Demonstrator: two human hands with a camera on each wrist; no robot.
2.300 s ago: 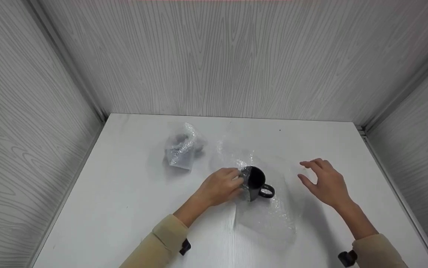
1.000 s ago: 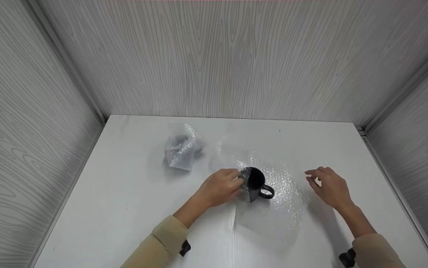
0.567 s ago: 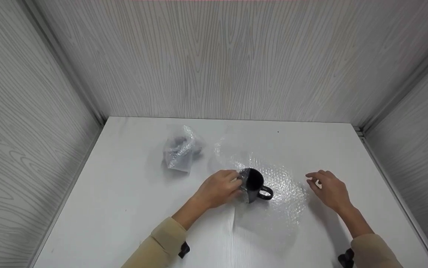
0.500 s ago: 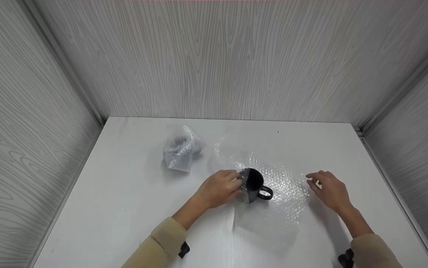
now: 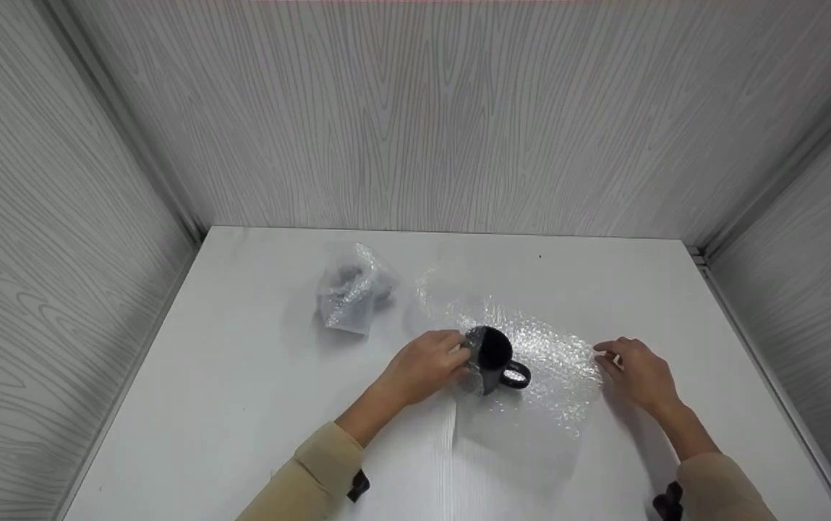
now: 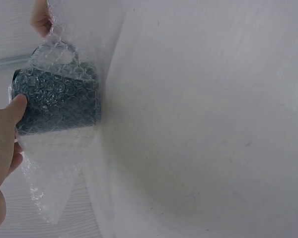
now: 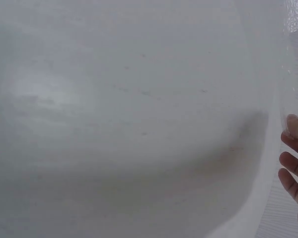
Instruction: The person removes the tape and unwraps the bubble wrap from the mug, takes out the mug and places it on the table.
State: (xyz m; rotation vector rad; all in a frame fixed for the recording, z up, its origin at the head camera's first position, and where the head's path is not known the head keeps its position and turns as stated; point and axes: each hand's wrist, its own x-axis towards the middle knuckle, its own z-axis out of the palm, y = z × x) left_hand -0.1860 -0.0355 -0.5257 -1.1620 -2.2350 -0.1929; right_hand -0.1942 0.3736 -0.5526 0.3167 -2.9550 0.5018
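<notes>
Taking the head view's white table (image 5: 256, 405) as a clock, a bubble-wrapped bundle (image 5: 348, 300) sits at ten o'clock, something dark showing through unclearly. A dark speck (image 5: 540, 256) lies near one. Grey wood-grain panels stand around: back wall (image 5: 415, 116) at twelve, left wall (image 5: 32, 275) at nine, right wall (image 5: 813, 260) at three.

I face a far wall (image 5: 415, 116) of pale grey wood grain, with a matching left wall (image 5: 32, 275) and right wall (image 5: 813, 239) beside my white tabletop (image 5: 227, 391), whose surface catches soft light and shadows.
</notes>
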